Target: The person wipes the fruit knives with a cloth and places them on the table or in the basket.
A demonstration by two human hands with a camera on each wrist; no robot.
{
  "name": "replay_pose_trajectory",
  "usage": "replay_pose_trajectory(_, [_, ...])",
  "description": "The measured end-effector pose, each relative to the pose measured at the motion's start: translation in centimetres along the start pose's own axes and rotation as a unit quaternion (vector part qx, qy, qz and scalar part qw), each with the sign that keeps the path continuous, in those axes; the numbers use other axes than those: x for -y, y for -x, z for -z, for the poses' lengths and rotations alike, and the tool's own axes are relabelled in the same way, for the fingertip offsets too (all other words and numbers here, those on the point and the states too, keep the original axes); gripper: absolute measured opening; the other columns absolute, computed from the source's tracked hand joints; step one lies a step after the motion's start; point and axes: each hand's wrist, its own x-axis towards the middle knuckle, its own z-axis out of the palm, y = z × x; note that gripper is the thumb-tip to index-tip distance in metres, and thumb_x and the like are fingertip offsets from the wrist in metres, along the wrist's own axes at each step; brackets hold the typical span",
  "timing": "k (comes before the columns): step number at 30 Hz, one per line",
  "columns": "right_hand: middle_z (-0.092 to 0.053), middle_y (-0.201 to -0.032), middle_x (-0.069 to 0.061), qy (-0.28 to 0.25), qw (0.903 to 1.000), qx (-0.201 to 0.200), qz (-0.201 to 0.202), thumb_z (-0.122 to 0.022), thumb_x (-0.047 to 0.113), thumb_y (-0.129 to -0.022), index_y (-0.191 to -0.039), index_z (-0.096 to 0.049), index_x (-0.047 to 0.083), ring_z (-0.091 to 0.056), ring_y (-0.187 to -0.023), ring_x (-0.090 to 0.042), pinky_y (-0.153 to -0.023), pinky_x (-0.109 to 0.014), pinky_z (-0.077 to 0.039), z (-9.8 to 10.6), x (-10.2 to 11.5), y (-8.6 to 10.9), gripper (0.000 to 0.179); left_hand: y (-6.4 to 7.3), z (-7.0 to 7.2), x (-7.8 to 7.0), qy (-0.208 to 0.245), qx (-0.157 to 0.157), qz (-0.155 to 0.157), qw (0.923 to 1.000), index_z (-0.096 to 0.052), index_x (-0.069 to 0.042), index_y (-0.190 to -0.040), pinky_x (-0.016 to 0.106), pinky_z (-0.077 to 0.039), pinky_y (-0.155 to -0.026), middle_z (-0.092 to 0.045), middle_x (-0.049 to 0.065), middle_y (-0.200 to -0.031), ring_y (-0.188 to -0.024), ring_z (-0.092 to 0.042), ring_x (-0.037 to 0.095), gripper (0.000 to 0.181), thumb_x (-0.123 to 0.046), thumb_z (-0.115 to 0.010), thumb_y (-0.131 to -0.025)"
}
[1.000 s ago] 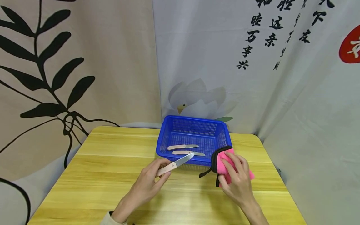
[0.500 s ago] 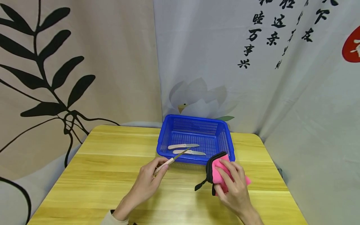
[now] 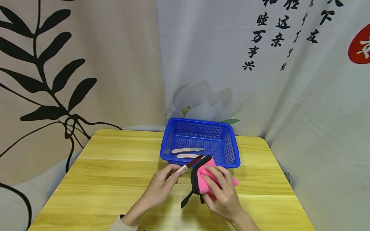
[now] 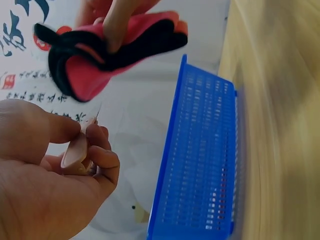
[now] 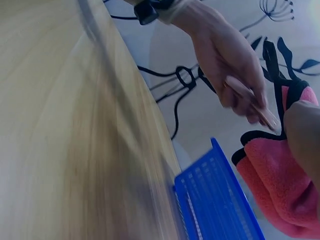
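Observation:
My left hand [image 3: 162,184] grips a small knife by its pale pinkish handle [image 3: 181,170]. The blade [image 3: 194,161] looks dark and points up to the right, its tip close to the black edge of a pink cloth. That folded pink cloth [image 3: 206,181], with black trim and a black hanging loop [image 3: 186,199], is pinched in my right hand [image 3: 224,195]. Both hands are above the table, in front of a blue basket. In the left wrist view the knife handle [image 4: 75,154] sits between thumb and fingers, with the cloth [image 4: 87,77] beyond it.
The blue plastic basket [image 3: 199,122] stands at the back of the wooden table [image 3: 115,173]. Inside lie two similar knives, one knife [image 3: 187,150] behind the other knife [image 3: 185,156], which the cloth and held blade partly cover. A printed curtain [image 3: 130,64] hangs behind.
My right hand has brought the cloth left, up to the held knife. My left hand has turned the knife and shifted slightly right. The basket has stayed put.

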Motion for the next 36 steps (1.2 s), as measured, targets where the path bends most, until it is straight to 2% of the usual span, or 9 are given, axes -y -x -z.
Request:
replay_pose_trajectory(4, [-0.078,-0.125,-0.028,0.011,0.9996,0.008,0.023,-0.061,0.019,-0.104,-0.113,-0.082,-0.002,-0.066,-0.109,-0.049,-0.106,-0.048,-0.049,-1.0,0.6,-0.4,0.031,0.0,-0.6,-0.1,0.000,0.008,-0.008,0.9999,-0.076,-0.012,-0.123,0.024,-0.056,-0.075,-0.072,0.000,-0.097,-0.086,-0.064,0.003,0.016,-0.016,-0.062,-0.117])
replay_pose_trajectory(7, [-0.079,-0.125,-0.027,0.017,0.9993,0.010,0.032,-0.061,0.019,-0.103,-0.114,-0.082,0.000,-0.067,-0.109,-0.048,-0.101,-0.049,-0.050,-1.5,0.8,-0.4,0.031,0.0,-0.9,-0.3,0.008,0.016,-0.005,0.9998,-0.076,-0.013,-0.125,0.025,-0.059,-0.081,-0.074,0.001,-0.102,-0.090,-0.066,0.003,0.018,-0.019,-0.060,-0.118])
replay_pose_trajectory(10, [-0.079,-0.125,-0.026,0.022,0.9991,0.010,0.036,-0.061,0.018,-0.103,-0.114,-0.082,0.000,-0.067,-0.109,-0.048,-0.099,-0.049,-0.051,-1.8,0.9,-0.4,0.030,0.0,-1.0,-0.4,0.021,0.027,0.011,0.9994,-0.076,-0.013,-0.125,0.026,-0.061,-0.082,-0.075,0.004,-0.104,-0.090,-0.069,0.004,0.020,-0.021,-0.059,-0.119])
replay_pose_trajectory(16, [-0.080,-0.127,-0.026,0.047,0.9980,0.015,0.039,-0.062,0.019,-0.102,-0.115,-0.082,0.001,-0.067,-0.110,-0.048,-0.097,-0.049,-0.052,-2.1,1.0,-0.3,0.030,0.1,-0.9,-0.5,0.042,0.046,0.009,0.9980,-0.074,-0.005,-0.126,0.027,-0.064,-0.083,-0.078,0.012,-0.110,-0.091,-0.072,0.003,0.023,-0.017,-0.056,-0.120])
replay_pose_trajectory(22, [-0.079,-0.128,-0.026,0.068,0.9971,0.019,0.028,-0.062,0.017,-0.099,-0.114,-0.083,0.001,-0.067,-0.111,-0.049,-0.096,-0.051,-0.052,-2.0,0.6,-0.3,0.030,0.3,-0.8,-0.6,0.031,0.056,-0.004,0.9980,-0.074,-0.007,-0.124,0.024,-0.058,-0.076,-0.074,0.010,-0.098,-0.085,-0.069,0.008,0.021,-0.015,-0.056,-0.119])
replay_pose_trajectory(25, [-0.079,-0.127,-0.026,0.075,0.9968,0.014,0.024,-0.062,0.015,-0.096,-0.114,-0.082,0.001,-0.066,-0.111,-0.050,-0.097,-0.052,-0.051,-1.9,0.1,-0.3,0.031,0.3,-0.8,-0.6,0.030,0.058,-0.016,0.9978,-0.074,-0.007,-0.124,0.023,-0.056,-0.071,-0.071,0.013,-0.094,-0.083,-0.067,0.010,0.019,-0.013,-0.057,-0.119])
replay_pose_trajectory(30, [-0.079,-0.127,-0.027,0.082,0.9963,0.010,0.021,-0.063,0.013,-0.093,-0.114,-0.082,0.000,-0.065,-0.111,-0.050,-0.099,-0.053,-0.051,-1.6,-0.7,-0.4,0.032,0.4,-0.7,-0.7,0.044,0.062,-0.017,0.9970,-0.074,-0.009,-0.126,0.023,-0.055,-0.069,-0.070,0.014,-0.092,-0.082,-0.065,0.005,0.020,-0.015,-0.057,-0.119])
replay_pose_trajectory(34, [-0.078,-0.127,-0.028,0.087,0.9961,0.011,0.014,-0.064,0.014,-0.093,-0.115,-0.082,-0.002,-0.064,-0.110,-0.051,-0.100,-0.053,-0.049,-1.3,-1.2,-0.4,0.033,0.4,-0.6,-0.7,0.051,0.066,-0.014,0.9964,-0.073,-0.005,-0.128,0.022,-0.052,-0.066,-0.068,0.012,-0.092,-0.080,-0.061,0.001,0.021,-0.014,-0.057,-0.119])
replay_pose_trajectory(36, [-0.078,-0.126,-0.029,0.088,0.9960,0.011,0.010,-0.064,0.013,-0.092,-0.114,-0.082,-0.003,-0.064,-0.109,-0.052,-0.100,-0.054,-0.049,-1.2,-1.4,-0.3,0.033,0.5,-0.5,-0.7,0.052,0.069,-0.011,0.9962,-0.073,-0.005,-0.129,0.021,-0.050,-0.064,-0.067,0.015,-0.092,-0.079,-0.059,0.001,0.021,-0.013,-0.057,-0.119])
